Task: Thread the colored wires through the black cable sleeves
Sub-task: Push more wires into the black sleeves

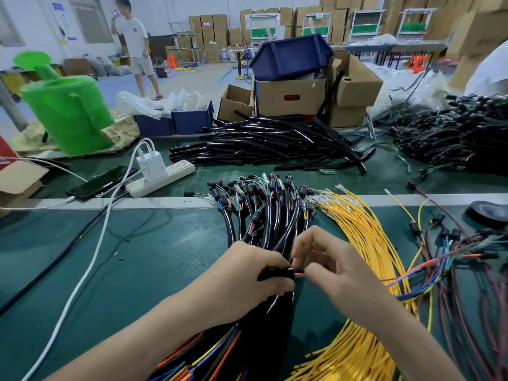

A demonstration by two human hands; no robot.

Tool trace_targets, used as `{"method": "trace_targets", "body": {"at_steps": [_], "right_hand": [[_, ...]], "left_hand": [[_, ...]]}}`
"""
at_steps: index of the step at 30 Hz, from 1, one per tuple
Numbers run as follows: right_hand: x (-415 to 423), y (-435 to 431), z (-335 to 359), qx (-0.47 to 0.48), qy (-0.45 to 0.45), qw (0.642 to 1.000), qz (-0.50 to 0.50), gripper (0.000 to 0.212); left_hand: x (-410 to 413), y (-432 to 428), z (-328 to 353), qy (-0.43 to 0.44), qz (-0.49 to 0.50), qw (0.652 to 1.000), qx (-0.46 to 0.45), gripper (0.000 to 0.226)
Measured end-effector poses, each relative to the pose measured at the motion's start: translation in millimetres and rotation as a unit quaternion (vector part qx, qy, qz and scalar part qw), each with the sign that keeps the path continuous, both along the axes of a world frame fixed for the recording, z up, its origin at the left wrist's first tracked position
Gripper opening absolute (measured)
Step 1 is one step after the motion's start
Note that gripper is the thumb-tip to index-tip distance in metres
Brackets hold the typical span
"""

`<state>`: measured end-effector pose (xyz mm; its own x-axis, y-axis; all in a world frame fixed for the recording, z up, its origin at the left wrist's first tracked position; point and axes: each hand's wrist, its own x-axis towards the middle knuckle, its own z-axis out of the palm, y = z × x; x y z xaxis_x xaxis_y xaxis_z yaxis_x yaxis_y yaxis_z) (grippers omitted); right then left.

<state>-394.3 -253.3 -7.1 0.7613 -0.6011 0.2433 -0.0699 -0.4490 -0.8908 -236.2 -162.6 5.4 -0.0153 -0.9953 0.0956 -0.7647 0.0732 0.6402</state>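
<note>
Black sleeve (275, 274), orange wire (299, 274) over sleeved bundle (270, 215); yellow wires (365, 237) beside

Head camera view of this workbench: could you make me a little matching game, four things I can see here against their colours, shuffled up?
Things:
1. watering can
2. power strip
3. plastic bin on top of the cardboard box
4. loose wire bundle

Colours:
A. yellow
B. green
C. white
D. dark blue

Pairs: 1-B, 2-C, 3-D, 4-A
</note>
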Motion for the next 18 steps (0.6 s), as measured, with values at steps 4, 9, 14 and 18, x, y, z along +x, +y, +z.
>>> {"method": "trace_targets", "body": {"at_steps": [4, 9, 14, 18], "right_hand": [[2.4, 5.3, -2.2, -0.003, -0.004, 1.000, -0.008, 0.014], [4.7, 6.3, -7.2, -0.092, 0.070, 0.991, -0.068, 0.023], [-3.2, -7.6, -12.6, -0.280, 0.205, 0.908, -0.233, 0.037], [3.2, -5.3, -0.9, -0.342, 0.216, 0.892, -0.200, 0.020]], "left_hand": [[-7.5, -2.3, -0.4, -0.014, -0.027, 0.999, -0.022, 0.007], [-12.1, -2.8, -2.5, -0.056, -0.015, 0.996, -0.075, 0.012], [12.9, 7.8, 4.7, -0.028, 0.087, 0.991, -0.093, 0.020], [18.9, 15.8, 6.6, -0.037, 0.056, 0.997, -0.031, 0.016]]}}
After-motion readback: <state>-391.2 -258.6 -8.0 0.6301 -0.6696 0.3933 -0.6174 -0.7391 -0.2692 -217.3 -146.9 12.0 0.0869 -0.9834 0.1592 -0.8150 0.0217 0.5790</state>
